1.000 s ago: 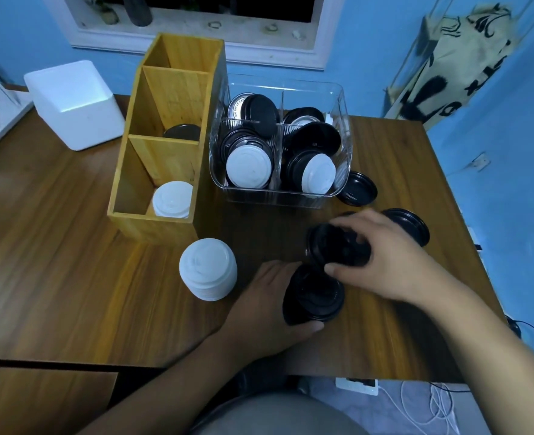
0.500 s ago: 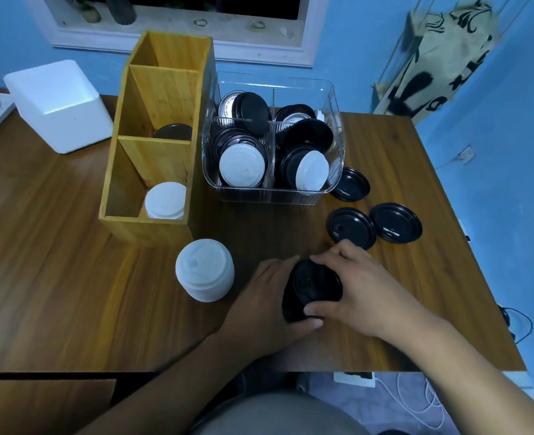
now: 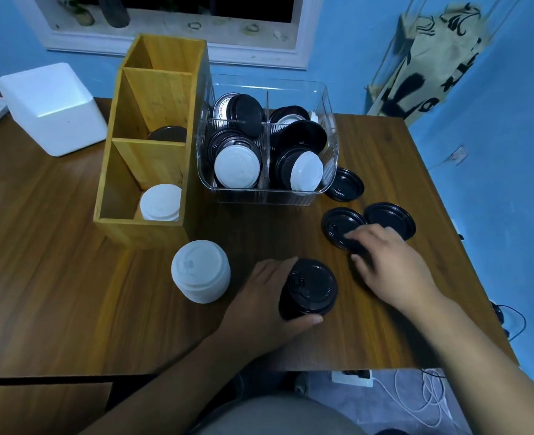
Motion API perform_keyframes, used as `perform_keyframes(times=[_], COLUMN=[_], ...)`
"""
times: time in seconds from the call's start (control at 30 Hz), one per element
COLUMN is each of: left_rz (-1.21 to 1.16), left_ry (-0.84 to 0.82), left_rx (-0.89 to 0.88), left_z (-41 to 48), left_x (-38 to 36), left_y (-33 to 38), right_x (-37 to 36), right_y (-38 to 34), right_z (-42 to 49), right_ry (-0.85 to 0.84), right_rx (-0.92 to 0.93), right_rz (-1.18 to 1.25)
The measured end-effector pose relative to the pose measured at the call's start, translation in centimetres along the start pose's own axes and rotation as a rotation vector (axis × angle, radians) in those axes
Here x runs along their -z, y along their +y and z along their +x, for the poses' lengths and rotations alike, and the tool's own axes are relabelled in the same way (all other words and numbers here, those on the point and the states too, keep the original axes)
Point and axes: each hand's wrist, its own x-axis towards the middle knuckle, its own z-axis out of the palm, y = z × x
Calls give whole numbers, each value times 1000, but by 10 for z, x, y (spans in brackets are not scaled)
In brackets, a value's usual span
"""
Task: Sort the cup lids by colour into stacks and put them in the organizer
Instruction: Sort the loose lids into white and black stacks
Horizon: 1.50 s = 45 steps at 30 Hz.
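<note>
L hand [image 3: 259,296] is gripping the black lid stack [image 3: 311,287] at lower centre of frame, grip clamped round its side; R hand [image 3: 391,265], a bit blurred, is resting fairly straight fingers on a loose black lid [image 3: 337,224] at centre right, grip apart; white lid stack [image 3: 200,270] is standing on the surface [image 3: 55,262] left of centre; wooden organizer [image 3: 140,227] at upper left is holding white lids [image 3: 160,202] in the nearest compartment.

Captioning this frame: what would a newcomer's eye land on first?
The hands, near centre: the left hand grips a black lid stack, the right hand lies over a loose black lid further right. Then the white lid stack left of them, and behind, the clear bin of mixed lids beside the wooden organizer.
</note>
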Motion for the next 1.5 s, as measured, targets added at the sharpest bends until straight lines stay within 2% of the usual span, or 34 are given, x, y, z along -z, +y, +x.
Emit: perform_keyframes(times=[0.07,0.13,0.23,0.33,0.4,0.47,0.53,0.63,0.67,0.73,0.8,0.9,0.97,1.07,1.13,1.27,1.5], left_rz=[5,6,11,10,8,14,15,16,19,22,18,13,13,4,-3,-13,-38], left_ry=[-8,-6,-20,-32,-40,-48,-53,-64,-66,-68,-63,-58,-57,-57,-50,-33,-44], left_rx=[2,3,13,18,18,20,23,29,31,31,27,30,29,25,24,28,43], left_z=[-1,0,0,0,-1,-1,0,0,0,-1,-1,-1,-1,-1,-1,0,2], left_x=[1,2,3,3,4,5,5,6,6,6,6,7,7,7,6,4,2], left_y=[1,2,2,2,2,3,4,4,4,4,5,6,6,6,6,4,0], right_x=[-6,0,24,39,33,23,14,0,-2,1,6,5,1,13,23,21,9], right_y=[6,7,5,5,8,13,17,19,19,23,28,33,33,24,7,-38,-63], right_z=[1,1,-3,-6,-7,-7,-9,-20,-25,-34,-41,-50,-52,-45,-36,-22,-9], right_ry=[-33,-2,61,-77,-191,-184,-152,-93,-44,-16,-136,-338,-310,-133,-54,-142,-234], right_rx=[42,79,88,-98,-245,-412,-468,-317,-264,-170,-47,94,82,-2,27,205,205], right_rz=[-90,-74,180,598,759,813,690,274,208,225,307,266,256,372,423,365,218])
